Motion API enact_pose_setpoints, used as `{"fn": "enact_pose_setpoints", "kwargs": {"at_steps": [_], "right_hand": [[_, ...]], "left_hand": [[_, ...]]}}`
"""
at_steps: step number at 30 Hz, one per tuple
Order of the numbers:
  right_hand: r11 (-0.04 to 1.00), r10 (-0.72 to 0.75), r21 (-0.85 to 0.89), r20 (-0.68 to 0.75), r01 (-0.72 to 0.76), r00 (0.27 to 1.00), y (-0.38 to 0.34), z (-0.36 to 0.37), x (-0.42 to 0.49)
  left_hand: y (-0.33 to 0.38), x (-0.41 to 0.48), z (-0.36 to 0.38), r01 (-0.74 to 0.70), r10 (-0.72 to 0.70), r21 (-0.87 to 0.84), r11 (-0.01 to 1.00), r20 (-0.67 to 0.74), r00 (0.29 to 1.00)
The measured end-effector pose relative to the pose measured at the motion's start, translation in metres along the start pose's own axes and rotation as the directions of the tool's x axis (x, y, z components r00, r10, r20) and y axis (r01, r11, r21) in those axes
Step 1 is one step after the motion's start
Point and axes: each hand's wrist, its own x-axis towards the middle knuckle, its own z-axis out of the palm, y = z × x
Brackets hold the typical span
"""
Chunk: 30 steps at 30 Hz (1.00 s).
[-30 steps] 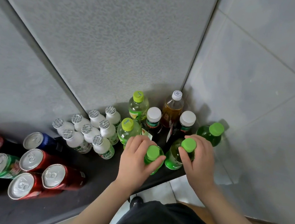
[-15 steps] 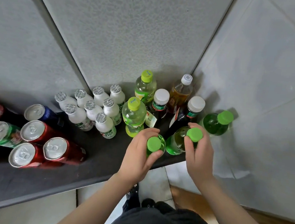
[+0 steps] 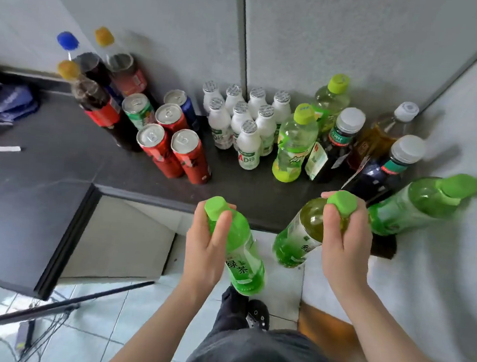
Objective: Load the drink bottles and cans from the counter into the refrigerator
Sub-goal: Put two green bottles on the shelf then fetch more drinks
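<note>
My left hand grips a green tea bottle by its neck, held off the counter above the floor. My right hand grips a second green tea bottle under its green cap, also lifted past the counter edge. A third green tea bottle stands on the dark counter at the right wall. Behind are two yellow-green bottles, two dark white-capped bottles, an amber bottle, several small white bottles, several cans and three cola bottles. No refrigerator is in view.
Grey panel walls close in the counter's back and right side. A lower dark counter section juts out at left. A blue cloth lies at far left. A tripod leg and cables cross the tiled floor below.
Both hands lifted their green tea bottles off the counter and pulled them toward me. The view pulled back and turned left, revealing the cola bottles and lower counter.
</note>
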Motion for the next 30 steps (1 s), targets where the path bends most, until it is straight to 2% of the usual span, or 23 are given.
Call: {"fn": "enact_pose_setpoints", "kwargs": {"at_steps": [4,7,11,14,24,30], "right_hand": [[0.996,-0.009,0.084,0.233,-0.011,0.973,-0.008,0.021,-0.032],[0.996,-0.013,0.087,0.364,-0.020,0.931,-0.016,0.034,-0.058],[0.998,-0.056,0.060,0.556,0.027,0.830,-0.023,0.051,-0.089],[0.996,-0.084,0.064,0.664,0.055,0.743,-0.029,0.067,-0.108],[0.978,-0.197,0.143,0.862,0.150,0.467,-0.092,0.147,-0.205],[0.951,-0.279,0.229,0.925,0.206,0.260,-0.149,0.198,-0.325]], "left_hand": [[-0.022,-0.044,-0.036,0.127,-0.130,-0.028,0.992,-0.204,0.970],[-0.037,-0.077,-0.061,0.203,-0.208,-0.047,0.978,-0.291,0.934],[-0.048,-0.116,-0.090,0.263,-0.278,-0.092,0.960,-0.400,0.873],[-0.051,-0.141,-0.109,0.255,-0.296,-0.151,0.955,-0.491,0.820],[-0.074,-0.245,-0.213,0.178,-0.293,-0.233,0.956,-0.725,0.623],[-0.096,-0.353,-0.306,0.149,-0.298,-0.259,0.954,-0.852,0.431]]}}
